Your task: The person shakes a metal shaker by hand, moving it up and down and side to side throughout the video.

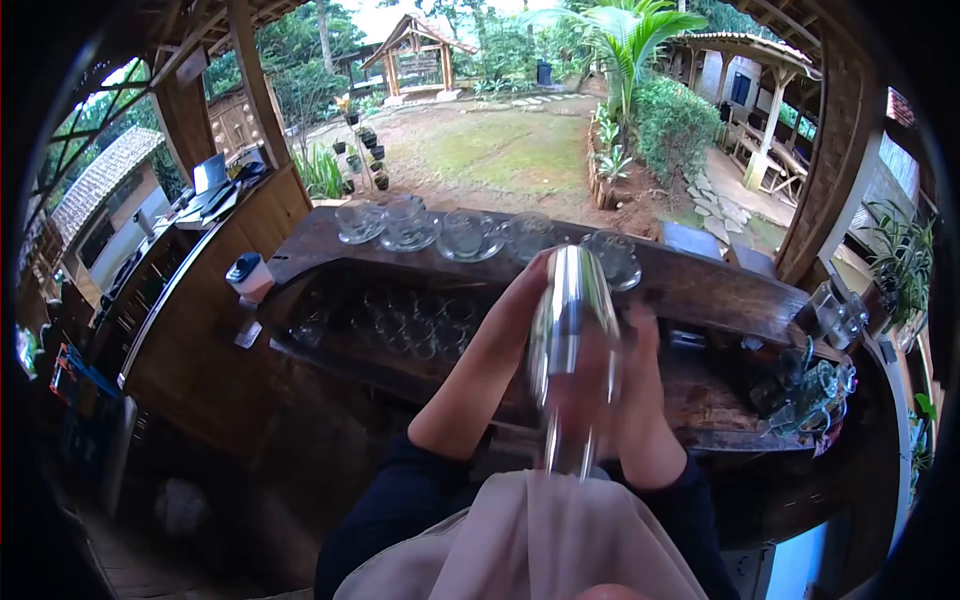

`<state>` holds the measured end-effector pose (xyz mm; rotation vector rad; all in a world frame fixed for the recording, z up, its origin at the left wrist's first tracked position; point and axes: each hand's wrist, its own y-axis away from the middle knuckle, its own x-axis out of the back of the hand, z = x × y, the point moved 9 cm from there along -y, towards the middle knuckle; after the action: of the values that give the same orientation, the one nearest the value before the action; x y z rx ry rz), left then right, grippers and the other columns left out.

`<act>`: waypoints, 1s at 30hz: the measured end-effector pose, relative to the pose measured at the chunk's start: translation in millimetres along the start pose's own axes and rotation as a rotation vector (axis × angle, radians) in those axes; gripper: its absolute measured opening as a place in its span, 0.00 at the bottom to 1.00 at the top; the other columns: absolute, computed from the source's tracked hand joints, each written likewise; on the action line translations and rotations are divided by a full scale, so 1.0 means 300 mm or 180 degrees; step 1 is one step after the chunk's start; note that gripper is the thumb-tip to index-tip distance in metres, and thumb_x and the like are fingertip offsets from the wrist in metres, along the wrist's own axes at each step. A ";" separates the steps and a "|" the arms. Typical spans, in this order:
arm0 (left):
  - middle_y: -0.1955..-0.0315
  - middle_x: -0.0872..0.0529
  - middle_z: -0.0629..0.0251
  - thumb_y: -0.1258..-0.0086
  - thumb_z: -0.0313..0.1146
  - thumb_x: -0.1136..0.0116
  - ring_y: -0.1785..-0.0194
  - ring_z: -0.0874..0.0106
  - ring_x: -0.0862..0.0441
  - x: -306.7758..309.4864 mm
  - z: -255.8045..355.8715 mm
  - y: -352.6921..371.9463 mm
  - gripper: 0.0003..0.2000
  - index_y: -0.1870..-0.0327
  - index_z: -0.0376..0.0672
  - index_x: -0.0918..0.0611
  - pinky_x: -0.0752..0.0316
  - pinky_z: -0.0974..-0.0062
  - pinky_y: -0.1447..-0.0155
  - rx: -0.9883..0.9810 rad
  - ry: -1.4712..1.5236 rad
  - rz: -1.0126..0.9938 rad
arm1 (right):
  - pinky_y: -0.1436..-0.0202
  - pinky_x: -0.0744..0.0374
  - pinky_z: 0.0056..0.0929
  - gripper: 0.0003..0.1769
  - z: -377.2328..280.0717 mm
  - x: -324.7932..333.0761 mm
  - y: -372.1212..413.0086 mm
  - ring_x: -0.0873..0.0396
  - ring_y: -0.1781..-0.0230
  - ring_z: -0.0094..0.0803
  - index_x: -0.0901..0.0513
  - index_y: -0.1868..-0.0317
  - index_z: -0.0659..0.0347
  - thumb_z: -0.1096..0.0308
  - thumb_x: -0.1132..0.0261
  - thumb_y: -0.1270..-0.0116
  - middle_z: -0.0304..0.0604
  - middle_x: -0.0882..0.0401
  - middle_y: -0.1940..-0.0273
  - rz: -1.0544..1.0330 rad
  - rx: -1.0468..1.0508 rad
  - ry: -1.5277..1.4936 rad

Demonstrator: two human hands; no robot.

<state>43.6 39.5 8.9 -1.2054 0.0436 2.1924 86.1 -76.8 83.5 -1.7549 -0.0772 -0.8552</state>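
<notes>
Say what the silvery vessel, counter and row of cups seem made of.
Silvery vessel: probably polished metal, given bright streaked reflections.
Counter: likely dark, slightly glossy wood, judging by its brown, streaky surface.
Cups: probably clear, smooth glass, being see-through.

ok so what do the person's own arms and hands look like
The left sleeve and right sleeve are very dark, perhaps navy, and end around the elbows. Both forearms are bare. The left hand shows no glove; the right hand is too blurred for finer detail.
</notes>
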 end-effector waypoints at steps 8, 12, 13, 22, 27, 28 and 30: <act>0.55 0.18 0.56 0.33 0.43 0.48 0.51 0.59 0.20 -0.065 0.166 0.145 0.19 0.51 0.36 0.25 0.23 0.63 0.47 0.0376 0.0502 -0.0501 | 0.34 0.37 0.45 0.30 -0.146 -0.099 -0.123 0.31 0.40 0.47 0.24 0.47 0.58 0.58 0.29 0.50 0.46 0.25 0.45 0.0034 -0.0608 -0.1192; 0.48 0.25 0.57 0.34 0.50 0.47 0.43 0.60 0.26 -0.067 0.304 0.195 0.25 0.45 0.39 0.29 0.21 0.63 0.51 -0.1299 0.0098 -0.1829 | 0.31 0.40 0.46 0.31 -0.159 -0.210 -0.077 0.26 0.45 0.40 0.28 0.42 0.58 0.52 0.33 0.43 0.42 0.26 0.45 0.0234 -0.2019 -0.3365; 0.48 0.26 0.59 0.33 0.50 0.48 0.43 0.62 0.26 0.150 0.216 0.124 0.24 0.45 0.41 0.29 0.22 0.63 0.49 -0.0401 0.0701 -0.0935 | 0.32 0.40 0.48 0.27 -0.138 -0.182 -0.146 0.28 0.44 0.41 0.25 0.47 0.56 0.55 0.33 0.46 0.42 0.25 0.45 0.0034 -0.0896 -0.1774; 0.47 0.24 0.57 0.34 0.50 0.46 0.44 0.56 0.25 -0.030 0.279 0.277 0.25 0.39 0.50 0.34 0.20 0.64 0.48 -0.0088 0.0295 -0.0341 | 0.33 0.41 0.49 0.24 -0.300 -0.134 -0.197 0.29 0.43 0.40 0.20 0.52 0.50 0.54 0.31 0.49 0.39 0.22 0.50 0.0080 0.0463 -0.0466; 0.51 0.22 0.57 0.32 0.51 0.52 0.49 0.62 0.22 0.220 0.170 0.174 0.22 0.48 0.43 0.26 0.24 0.59 0.46 0.0011 0.0991 0.0050 | 0.34 0.41 0.50 0.27 -0.075 -0.217 -0.141 0.33 0.39 0.43 0.22 0.49 0.56 0.53 0.31 0.49 0.43 0.25 0.48 0.0339 0.0077 -0.0412; 0.55 0.18 0.58 0.31 0.49 0.54 0.52 0.65 0.19 0.327 0.093 0.139 0.20 0.52 0.41 0.22 0.24 0.60 0.48 0.0160 0.1401 0.0512 | 0.34 0.40 0.50 0.28 -0.020 -0.245 -0.135 0.34 0.39 0.44 0.23 0.48 0.57 0.53 0.31 0.49 0.44 0.26 0.47 0.0459 0.0006 -0.0340; 0.54 0.18 0.59 0.31 0.49 0.54 0.54 0.65 0.19 0.441 -0.020 0.117 0.20 0.51 0.41 0.23 0.24 0.62 0.47 0.0090 0.1364 0.1385 | 0.38 0.36 0.48 0.29 0.030 -0.225 -0.121 0.28 0.44 0.41 0.22 0.52 0.56 0.54 0.28 0.55 0.43 0.23 0.51 0.0600 -0.0320 -0.0552</act>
<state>-21.4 76.6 -105.7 -1.7597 0.5584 2.2263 24.5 -31.5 72.7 -1.8947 0.0174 -0.5782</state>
